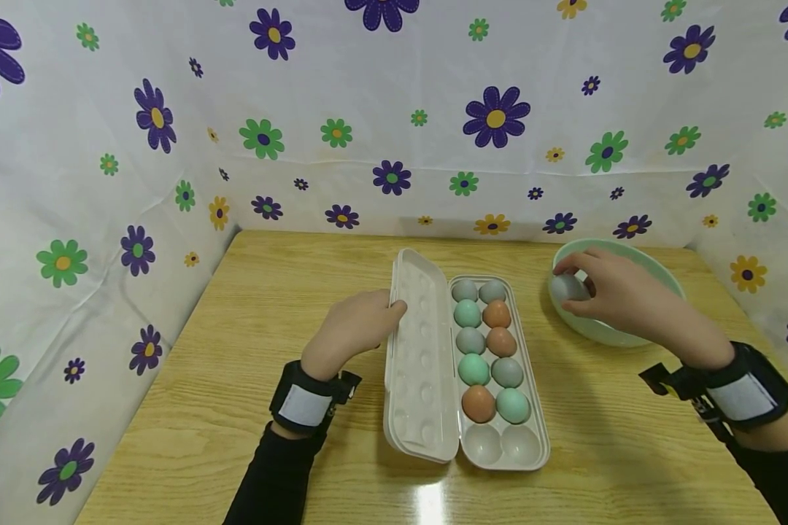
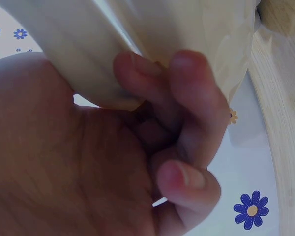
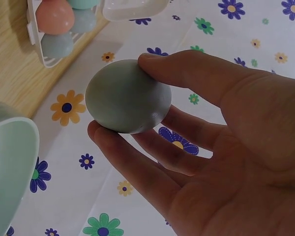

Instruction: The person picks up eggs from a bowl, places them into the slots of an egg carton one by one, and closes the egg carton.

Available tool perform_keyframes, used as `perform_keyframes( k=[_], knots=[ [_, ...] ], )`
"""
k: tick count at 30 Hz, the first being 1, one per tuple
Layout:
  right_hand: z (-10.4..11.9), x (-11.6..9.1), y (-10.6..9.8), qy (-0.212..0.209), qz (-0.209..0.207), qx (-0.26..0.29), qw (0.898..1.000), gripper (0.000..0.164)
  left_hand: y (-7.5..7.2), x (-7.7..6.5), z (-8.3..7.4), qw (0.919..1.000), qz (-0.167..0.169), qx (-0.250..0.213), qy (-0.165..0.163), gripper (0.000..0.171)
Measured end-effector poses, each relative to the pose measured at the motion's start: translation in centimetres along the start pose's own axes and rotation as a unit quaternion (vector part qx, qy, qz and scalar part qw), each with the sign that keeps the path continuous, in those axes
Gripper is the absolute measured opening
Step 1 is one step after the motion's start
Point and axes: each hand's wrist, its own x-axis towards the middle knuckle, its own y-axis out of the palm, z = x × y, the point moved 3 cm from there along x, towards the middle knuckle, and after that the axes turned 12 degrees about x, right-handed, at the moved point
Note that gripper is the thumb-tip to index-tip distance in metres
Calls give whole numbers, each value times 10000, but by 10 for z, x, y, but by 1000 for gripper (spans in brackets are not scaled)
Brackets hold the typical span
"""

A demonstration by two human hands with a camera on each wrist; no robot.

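Observation:
In the head view a white plastic egg carton (image 1: 468, 446) lies with its lid (image 1: 427, 364) folded open to the left. Grey, green and brown eggs (image 1: 479, 403) fill most of its cups, while the two nearest cups hold none. My left hand (image 1: 357, 321) grips the lid's outer edge, thumb on the inner side; the left wrist view shows curled fingers (image 2: 196, 93) against it. Between thumb and fingertips, my right hand (image 1: 624, 288) pinches a greyish egg (image 3: 125, 98) above the left rim of a pale green bowl (image 1: 604, 332). The hand partly covers the bowl's inside.
Beneath everything is a light wooden table (image 1: 289, 292). A white cloth (image 1: 341, 73) printed with flowers hangs behind it and at both sides. The bowl stands right of the carton, near the table's back edge.

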Motion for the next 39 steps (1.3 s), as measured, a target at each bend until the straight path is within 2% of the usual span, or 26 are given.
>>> perform_keyframes(
  k=[10,31,39],
  knots=[
    [5,-4,2,-212,-81,41,9997,39,-1,0,-1,10000,35,6,9,36],
    [19,-8,6,-215,1,114,9997,38,0,0,-1,10000,10,77,-25,37],
    [25,-9,8,-352,-19,72,9994,38,0,0,-1,9999,-19,114,-29,37]
  ],
)
